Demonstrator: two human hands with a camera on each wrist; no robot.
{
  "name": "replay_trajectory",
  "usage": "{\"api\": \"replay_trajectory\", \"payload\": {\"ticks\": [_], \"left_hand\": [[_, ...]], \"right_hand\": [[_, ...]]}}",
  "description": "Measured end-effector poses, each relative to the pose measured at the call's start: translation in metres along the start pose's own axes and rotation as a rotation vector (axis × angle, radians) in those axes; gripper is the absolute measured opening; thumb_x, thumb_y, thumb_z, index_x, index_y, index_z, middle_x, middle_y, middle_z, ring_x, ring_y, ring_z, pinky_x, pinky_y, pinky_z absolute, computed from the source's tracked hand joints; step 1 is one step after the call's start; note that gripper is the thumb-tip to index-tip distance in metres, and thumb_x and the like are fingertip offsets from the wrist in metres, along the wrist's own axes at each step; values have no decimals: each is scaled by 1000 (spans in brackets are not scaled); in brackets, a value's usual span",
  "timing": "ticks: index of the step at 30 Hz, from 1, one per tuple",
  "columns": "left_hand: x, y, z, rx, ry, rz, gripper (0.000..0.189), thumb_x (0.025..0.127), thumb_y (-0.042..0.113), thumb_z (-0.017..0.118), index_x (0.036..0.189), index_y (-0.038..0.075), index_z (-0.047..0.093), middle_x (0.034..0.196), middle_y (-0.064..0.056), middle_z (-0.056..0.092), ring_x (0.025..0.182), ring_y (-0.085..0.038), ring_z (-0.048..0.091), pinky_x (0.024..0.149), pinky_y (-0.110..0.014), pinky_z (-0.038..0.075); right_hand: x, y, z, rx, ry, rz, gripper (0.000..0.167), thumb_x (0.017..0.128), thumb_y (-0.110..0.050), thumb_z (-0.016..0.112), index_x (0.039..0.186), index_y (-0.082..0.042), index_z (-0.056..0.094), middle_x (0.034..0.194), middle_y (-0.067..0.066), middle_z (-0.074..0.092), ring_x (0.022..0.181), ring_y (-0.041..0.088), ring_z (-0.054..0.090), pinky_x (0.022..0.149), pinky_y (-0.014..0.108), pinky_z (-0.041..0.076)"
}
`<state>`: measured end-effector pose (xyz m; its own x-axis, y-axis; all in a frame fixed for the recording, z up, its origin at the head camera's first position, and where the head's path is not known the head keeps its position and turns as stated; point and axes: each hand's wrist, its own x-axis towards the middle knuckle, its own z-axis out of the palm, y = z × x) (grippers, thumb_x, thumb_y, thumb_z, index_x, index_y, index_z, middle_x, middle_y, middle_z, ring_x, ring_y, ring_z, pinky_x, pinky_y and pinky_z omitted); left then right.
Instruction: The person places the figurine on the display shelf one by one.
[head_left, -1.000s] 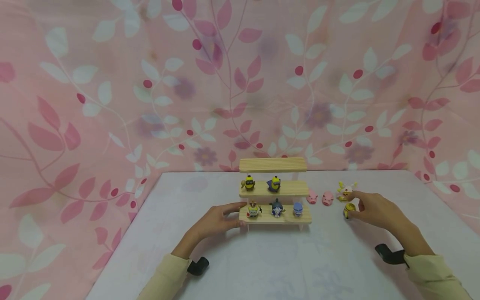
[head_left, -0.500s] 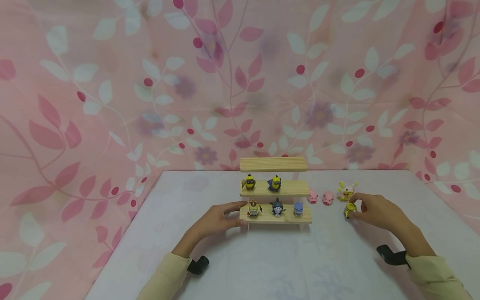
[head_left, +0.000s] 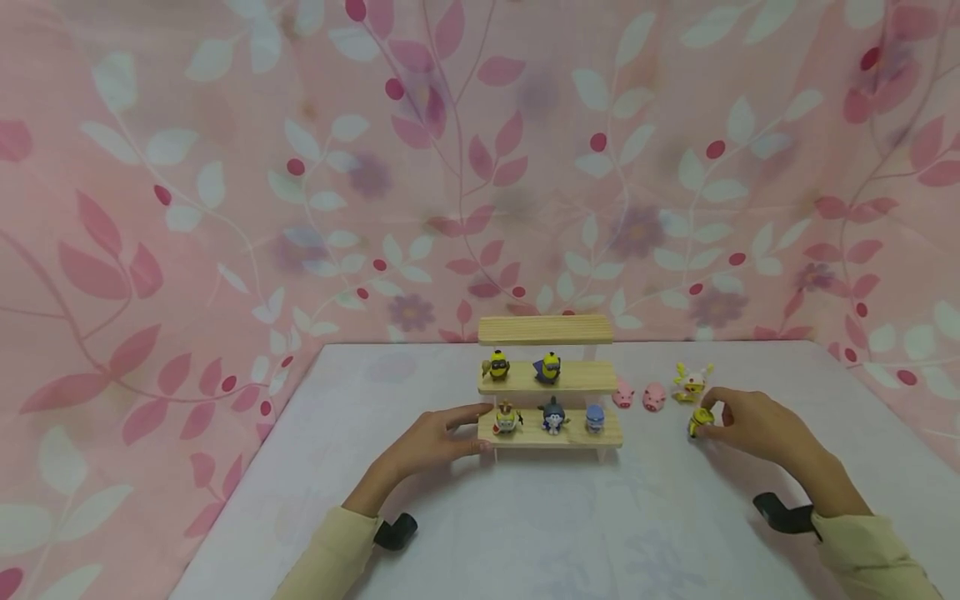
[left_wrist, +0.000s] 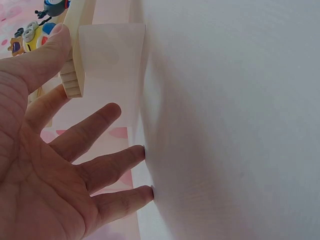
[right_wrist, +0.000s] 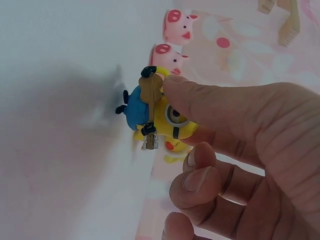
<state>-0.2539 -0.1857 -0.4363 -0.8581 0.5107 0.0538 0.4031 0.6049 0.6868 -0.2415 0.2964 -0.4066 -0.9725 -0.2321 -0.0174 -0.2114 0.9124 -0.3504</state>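
My right hand (head_left: 750, 423) pinches a yellow minion figurine (right_wrist: 150, 107) between thumb and forefinger. The figurine has one goggle eye, blue overalls and a small brown guitar, and its feet are close over the white tabletop. My left hand (head_left: 431, 442) grips the left end of a small wooden display shelf (head_left: 545, 379) at its lowest board. In the left wrist view the thumb is on the board's front, the forefinger goes behind it, and the other fingers spread down to the table. Just behind the held figurine stands a white-and-yellow figure with yellow horns (head_left: 692, 383).
Two pink pig figures (head_left: 654, 397) stand to the right of the shelf. Two minions (head_left: 550, 367) are on the middle board; three figures, one dark-hatted (head_left: 554, 417), line the lowest board. The top board (head_left: 545, 329) is bare. A pink floral cloth (head_left: 450, 167) hangs behind the table.
The right fingertips have drawn slightly away from the horned figure, and the minion figurine pinched in them has tipped a little more upright. The left hand and the shelf have stayed put.
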Motion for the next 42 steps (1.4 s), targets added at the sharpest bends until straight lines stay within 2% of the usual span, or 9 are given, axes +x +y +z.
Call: {"api": "replay_trajectory", "payload": {"ticks": [16, 33, 42], "left_hand": [[0, -1, 0, 2, -1, 4, 61, 87, 51, 72, 143, 37, 52, 135, 5, 60, 134, -21, 45, 107, -51, 38], [-1, -2, 1, -2, 9, 29, 61, 88, 50, 71, 143, 35, 52, 134, 2, 61, 133, -23, 46, 106, -52, 39], [-1, 0, 0, -6, 16, 38, 61, 87, 49, 72, 143, 31, 54, 133, 0, 62, 132, -25, 48, 105, -53, 39]], "right_hand": [[-7, -12, -15, -39, 76, -30, 44, 80, -36, 81, 109, -7, 64, 72, -1, 49, 59, 16, 42, 49, 31, 34], [-4, -45, -38, -56, 157, -97, 45, 81, -38, 81, 110, -7, 65, 70, -3, 49, 57, 14, 42, 49, 29, 34], [1, -62, -45, -49, 162, -84, 51, 81, -46, 79, 113, -8, 65, 73, -2, 51, 59, 15, 43, 48, 30, 36]]}}
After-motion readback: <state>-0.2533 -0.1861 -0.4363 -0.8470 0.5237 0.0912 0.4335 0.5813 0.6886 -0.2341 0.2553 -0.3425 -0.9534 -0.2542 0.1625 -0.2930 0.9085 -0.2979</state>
